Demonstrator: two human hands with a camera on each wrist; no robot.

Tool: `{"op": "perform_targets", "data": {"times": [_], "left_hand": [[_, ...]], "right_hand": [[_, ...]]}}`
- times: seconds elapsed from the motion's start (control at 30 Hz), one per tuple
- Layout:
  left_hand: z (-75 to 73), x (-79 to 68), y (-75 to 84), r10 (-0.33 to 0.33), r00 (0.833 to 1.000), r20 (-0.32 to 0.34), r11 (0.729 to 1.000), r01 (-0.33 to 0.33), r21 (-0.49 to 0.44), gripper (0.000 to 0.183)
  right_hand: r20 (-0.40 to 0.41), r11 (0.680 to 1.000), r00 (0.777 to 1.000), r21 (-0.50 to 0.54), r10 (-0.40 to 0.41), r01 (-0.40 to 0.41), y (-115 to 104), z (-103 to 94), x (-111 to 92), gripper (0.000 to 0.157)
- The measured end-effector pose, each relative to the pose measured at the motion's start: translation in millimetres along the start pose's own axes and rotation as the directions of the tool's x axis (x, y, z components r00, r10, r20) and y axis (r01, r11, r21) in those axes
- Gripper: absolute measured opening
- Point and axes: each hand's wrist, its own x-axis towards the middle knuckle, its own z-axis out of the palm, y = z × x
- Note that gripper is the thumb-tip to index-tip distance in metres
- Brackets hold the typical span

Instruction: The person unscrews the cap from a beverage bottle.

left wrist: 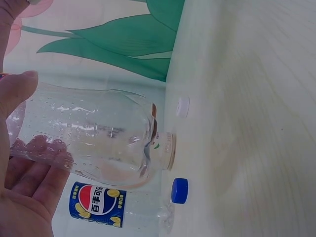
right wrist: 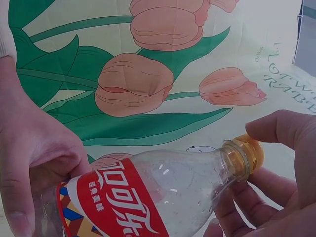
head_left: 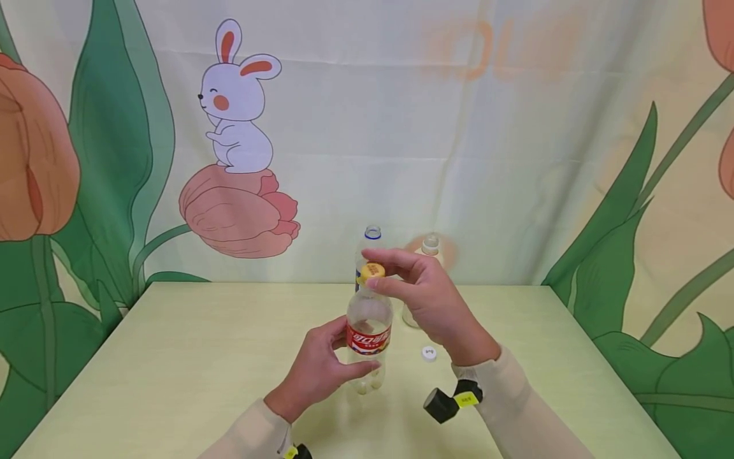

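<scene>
A clear plastic cola bottle [head_left: 369, 312] with a red label stands upright between my hands. My left hand [head_left: 321, 363] grips its lower body, the thumb across the near side and the fingers behind. On the bottle's mouth sits a yellow cap [head_left: 373, 273]. My right hand [head_left: 427, 293] pinches this cap between thumb and fingers, as the right wrist view also shows at the bottle cap [right wrist: 254, 153]. Seen from the left wrist, the bottle's base seems slightly above the table. Part of the label is hidden by my left hand.
Behind stand an uncapped blue-labelled bottle [left wrist: 98, 205] and another uncapped clear bottle [head_left: 431, 245], partly hidden by my right hand. A white cap [head_left: 429, 353] and a blue cap [left wrist: 179, 191] lie on the pale table [head_left: 201, 357]. A printed curtain [head_left: 355, 115] hangs behind.
</scene>
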Motion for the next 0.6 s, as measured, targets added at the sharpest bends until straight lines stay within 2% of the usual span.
{"op": "perform_targets", "data": {"times": [0.13, 0.3, 0.37, 0.47, 0.6], "left_hand": [[0.8, -0.9, -0.2, -0.001, 1.0, 0.002, 1.0, 0.001, -0.002, 0.058], [1.9, -1.2, 0.0, 0.018, 1.0, -0.005, 1.0, -0.018, 0.004, 0.057], [2.3, -1.1, 0.3, 0.031, 0.999, -0.007, 1.0, -0.031, 0.004, 0.056], [2.2, -1.3, 0.7, 0.05, 0.999, -0.011, 0.999, -0.05, 0.005, 0.056], [0.6, -2.0, 0.4, 0.043, 0.999, -0.015, 0.999, -0.043, 0.005, 0.056]], "right_hand": [[-0.062, 0.997, 0.997, -0.068, -0.034, 0.03, 0.5, 1.9, -0.1, 0.052], [-0.231, 0.973, 0.967, -0.223, -0.103, 0.05, -0.3, 9.6, -4.0, 0.039], [-0.271, 0.964, 0.954, -0.261, -0.125, 0.053, -1.1, 11.2, -6.0, 0.036], [-0.275, 0.96, 0.95, -0.271, -0.15, 0.073, -2.1, 11.0, -7.0, 0.031], [-0.226, 0.968, 0.962, -0.228, -0.155, 0.103, -1.4, 7.4, -4.0, 0.026]]}}
